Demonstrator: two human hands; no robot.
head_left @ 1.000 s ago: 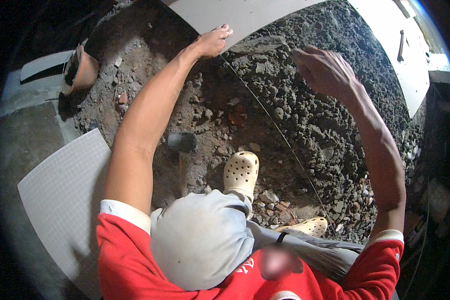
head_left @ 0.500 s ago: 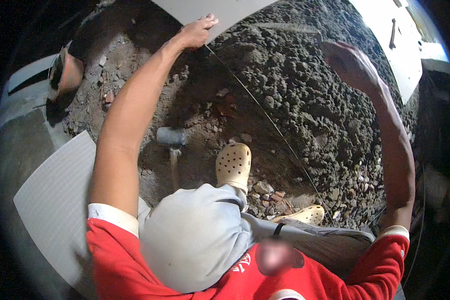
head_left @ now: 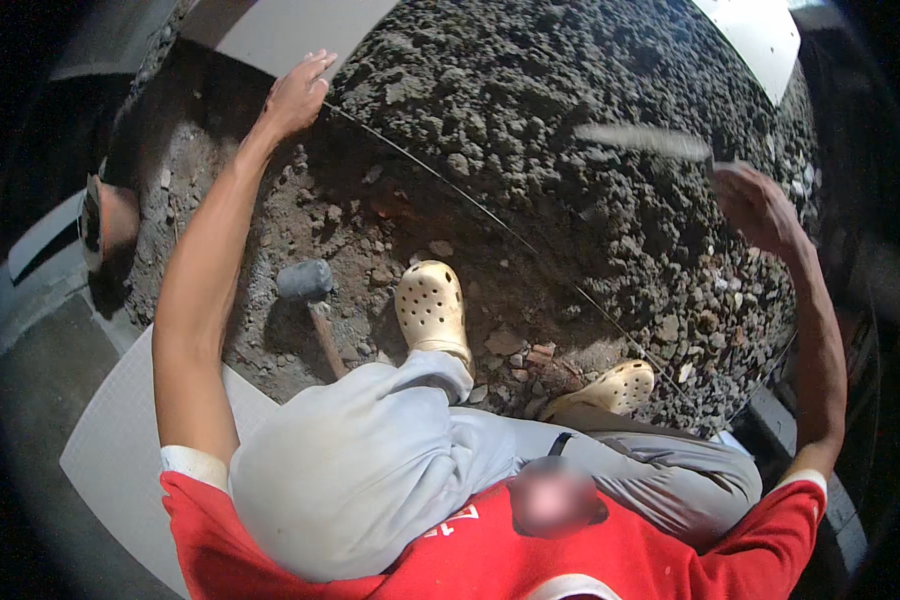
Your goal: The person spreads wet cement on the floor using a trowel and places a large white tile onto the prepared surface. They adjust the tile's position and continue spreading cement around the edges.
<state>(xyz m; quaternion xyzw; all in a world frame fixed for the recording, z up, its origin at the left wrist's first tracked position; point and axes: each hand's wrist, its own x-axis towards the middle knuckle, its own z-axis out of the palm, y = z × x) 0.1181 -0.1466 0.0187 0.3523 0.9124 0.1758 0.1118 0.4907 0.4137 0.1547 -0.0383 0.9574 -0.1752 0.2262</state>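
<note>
My right hand [head_left: 758,208] is closed round the handle of a trowel [head_left: 645,140], held over the rough grey mortar bed [head_left: 530,120]; motion smears its blade, which points left. At the far left, my left hand [head_left: 298,95] rests by the near corner of a pale tile [head_left: 300,35], its fingers stretched out and partly overlapping the edge. A thin taut string [head_left: 490,217] runs from beside that hand down to the right, along the border between the mortar and the bare soil. Whether my left fingers touch the string I cannot tell.
A mallet [head_left: 305,280] with a grey head lies on the soil left of my clog [head_left: 430,305]. Another pale tile [head_left: 120,440] is at lower left, near an orange-brown bucket [head_left: 118,222]. A white panel [head_left: 760,40] stands at the far right. Stones and brick bits [head_left: 540,355] lie about.
My right hand has swung the trowel nearer and to the right over the mortar. My left hand stays at the tile corner, while the whole view has shifted.
</note>
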